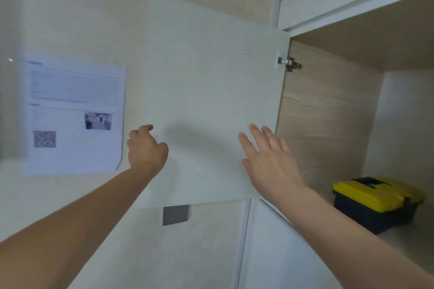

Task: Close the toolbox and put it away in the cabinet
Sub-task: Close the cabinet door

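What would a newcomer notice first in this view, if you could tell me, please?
The yellow-lidded toolbox stands out, shut, on the shelf inside the open cabinet at lower right. In the middle, the left hand curls around the free edge of the white door, while the right hand lies open against its face. A printed sheet hangs on the wall at left.

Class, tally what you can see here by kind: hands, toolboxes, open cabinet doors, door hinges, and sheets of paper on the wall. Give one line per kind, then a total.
Hands: 2, the left hand and the right hand
Toolbox: 1
Open cabinet door: 1
Hinge: 1
Sheet of paper: 1
Total: 6
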Demonstrator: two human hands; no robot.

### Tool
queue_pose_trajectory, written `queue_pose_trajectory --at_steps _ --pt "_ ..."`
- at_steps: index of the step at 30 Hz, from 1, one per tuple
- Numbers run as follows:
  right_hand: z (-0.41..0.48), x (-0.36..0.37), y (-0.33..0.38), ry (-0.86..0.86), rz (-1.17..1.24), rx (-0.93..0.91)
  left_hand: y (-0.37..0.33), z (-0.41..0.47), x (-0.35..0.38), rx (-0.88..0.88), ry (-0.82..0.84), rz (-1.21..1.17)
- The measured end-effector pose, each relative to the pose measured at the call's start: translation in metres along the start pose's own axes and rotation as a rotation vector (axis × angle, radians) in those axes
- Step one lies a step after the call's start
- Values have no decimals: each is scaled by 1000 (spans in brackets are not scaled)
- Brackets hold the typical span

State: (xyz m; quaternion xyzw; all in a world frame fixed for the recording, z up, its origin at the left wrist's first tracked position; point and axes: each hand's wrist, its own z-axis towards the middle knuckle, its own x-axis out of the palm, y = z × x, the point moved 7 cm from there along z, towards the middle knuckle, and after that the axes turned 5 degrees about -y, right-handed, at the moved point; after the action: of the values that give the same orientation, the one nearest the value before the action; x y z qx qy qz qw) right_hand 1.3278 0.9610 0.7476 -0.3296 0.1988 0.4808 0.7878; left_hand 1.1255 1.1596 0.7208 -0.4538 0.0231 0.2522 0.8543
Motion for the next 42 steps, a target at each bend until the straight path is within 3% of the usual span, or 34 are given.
queue_pose_trajectory --at_steps 3,10,11,14,16,18,21,26,33,42 --pt "21 1 24 -6 -24 -27 21 33 -2 -31 37 -23" --pt "47 18 55 21 61 48 29 39 56 -113 464 -442" --pt "49 19 56 26 72 62 28 38 58 -89 430 -441" --pt "50 18 54 29 88 91 34 47 28 -32 56 -311" --pt "51 15 53 31 86 103 46 58 6 -83 -135 -167" --pt "51 14 55 40 88 111 56 66 4 -151 -83 -180" --pt "51 9 62 36 89 97 52 63 24 -132 168 -341" --pt "49 -11 72 2 72 41 49 53 18 -129 182 -418" --pt "38 -72 77 -124 57 -91 15 -25 -25 190 160 -489" --pt "-15 -149 30 -331 -199 -305 -96 -181 -33 696 353 -575"
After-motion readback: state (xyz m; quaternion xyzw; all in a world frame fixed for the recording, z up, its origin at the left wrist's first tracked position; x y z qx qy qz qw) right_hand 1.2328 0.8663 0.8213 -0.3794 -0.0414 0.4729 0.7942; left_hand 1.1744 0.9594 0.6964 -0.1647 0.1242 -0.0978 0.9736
